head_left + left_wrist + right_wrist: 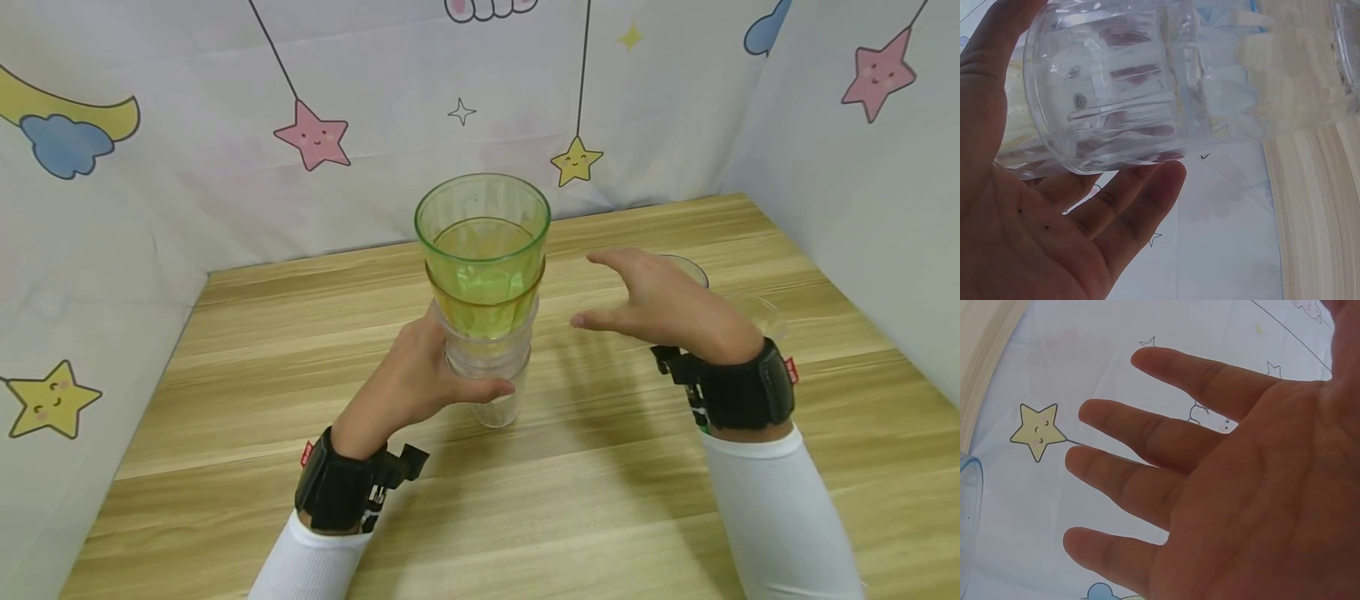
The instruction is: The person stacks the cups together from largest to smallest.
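Observation:
A tall stack of nested tumblers stands upright in the middle of the head view. A green tumbler (483,200) is uppermost, an amber tumbler (483,310) sits just below it, and clear tumblers (497,354) form the lower part. My left hand (412,375) grips the clear part, thumb across the front and fingers round the far side. Close up in the left wrist view, the clear tumblers (1122,94) lie along the fingers. My right hand (660,300) is held apart, to the right of the stack, fingers spread and holding nothing.
Partly behind the right hand is a dark-rimmed clear tumbler (688,268), with another clear tumbler (761,310) beside it near the wrist. The wooden table (300,333) ends against white cloth walls (225,167) printed with stars and clouds, at the back and both sides.

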### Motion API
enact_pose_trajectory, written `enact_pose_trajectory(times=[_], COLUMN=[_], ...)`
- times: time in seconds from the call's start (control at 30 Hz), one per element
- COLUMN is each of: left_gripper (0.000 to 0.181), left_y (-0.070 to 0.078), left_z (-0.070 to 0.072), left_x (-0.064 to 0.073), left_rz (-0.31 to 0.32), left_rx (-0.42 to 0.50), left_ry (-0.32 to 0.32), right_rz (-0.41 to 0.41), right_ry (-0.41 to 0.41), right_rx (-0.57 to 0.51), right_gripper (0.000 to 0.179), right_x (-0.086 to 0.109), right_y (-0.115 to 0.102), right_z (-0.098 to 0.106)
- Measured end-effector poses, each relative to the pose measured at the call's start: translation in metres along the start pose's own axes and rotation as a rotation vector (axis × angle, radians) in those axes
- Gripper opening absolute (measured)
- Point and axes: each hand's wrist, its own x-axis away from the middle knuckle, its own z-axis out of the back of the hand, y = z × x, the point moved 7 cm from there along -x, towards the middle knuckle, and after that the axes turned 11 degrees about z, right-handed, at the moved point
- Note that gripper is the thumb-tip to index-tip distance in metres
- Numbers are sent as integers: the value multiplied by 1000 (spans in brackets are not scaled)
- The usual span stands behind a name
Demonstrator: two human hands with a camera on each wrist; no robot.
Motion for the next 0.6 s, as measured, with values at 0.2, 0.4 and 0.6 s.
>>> enact_pose_trajectory(times=[0.2,0.4,0.6], left_gripper=[86,86,86], left_y=[0,1,1], left_z=[0,1,1], left_x=[1,1,1], left_rz=[-2,-27,-28], left_rx=[-2,8,-1], left_ry=[3,5,5], right_rz=[-35,-59,-81], right_ry=[-1,-5,-4], right_rx=[77,124,122], right_gripper=[82,81,83], right_x=[-2,-3,-3], right_y=[7,16,23], right_z=[0,0,0])
